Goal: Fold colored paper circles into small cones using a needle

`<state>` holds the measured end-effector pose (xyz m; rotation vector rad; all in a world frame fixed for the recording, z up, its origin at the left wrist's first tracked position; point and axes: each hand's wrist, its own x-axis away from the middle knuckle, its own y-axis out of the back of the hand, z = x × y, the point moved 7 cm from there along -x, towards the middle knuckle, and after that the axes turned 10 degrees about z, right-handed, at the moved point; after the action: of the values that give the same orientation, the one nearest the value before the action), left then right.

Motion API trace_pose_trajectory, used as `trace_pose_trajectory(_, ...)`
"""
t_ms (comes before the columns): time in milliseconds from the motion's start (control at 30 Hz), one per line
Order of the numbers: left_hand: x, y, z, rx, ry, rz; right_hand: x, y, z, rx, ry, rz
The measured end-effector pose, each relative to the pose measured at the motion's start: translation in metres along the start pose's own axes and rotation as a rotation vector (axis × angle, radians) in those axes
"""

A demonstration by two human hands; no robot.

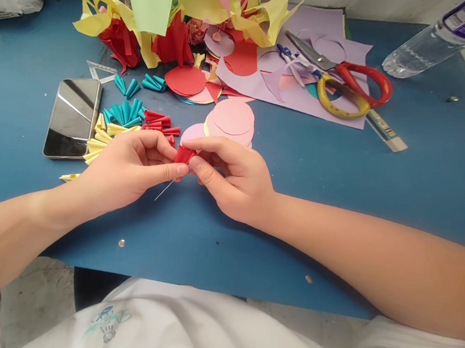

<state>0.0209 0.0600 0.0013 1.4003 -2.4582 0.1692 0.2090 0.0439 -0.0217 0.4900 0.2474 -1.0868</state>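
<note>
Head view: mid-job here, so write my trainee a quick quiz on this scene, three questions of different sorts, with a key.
1. Which colour is the paper piece held between the left hand and the right hand?
A) teal
B) red
C) yellow

2. True or false: the phone lies to the left of the clear bottle.

3. Fill in: the stack of paper circles just beyond the right hand has a ____ circle on top.

Key: 1) B; 2) true; 3) pink
</note>
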Motion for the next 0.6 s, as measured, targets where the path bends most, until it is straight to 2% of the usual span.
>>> trace_pose_trajectory(333, -0.0005, -0.0023, 0.0031, -0.009, 0.043, -0.006, 0.0003, -0.0005, -0.0046, -0.029, 0.042, 0.006)
trace_pose_trajectory(600, 0.0009, -0.0018, 0.0028, -0.038, 0.093, -0.051, 0.0001, -0.0015, -0.0023, -0.033, 0.001, 0.022)
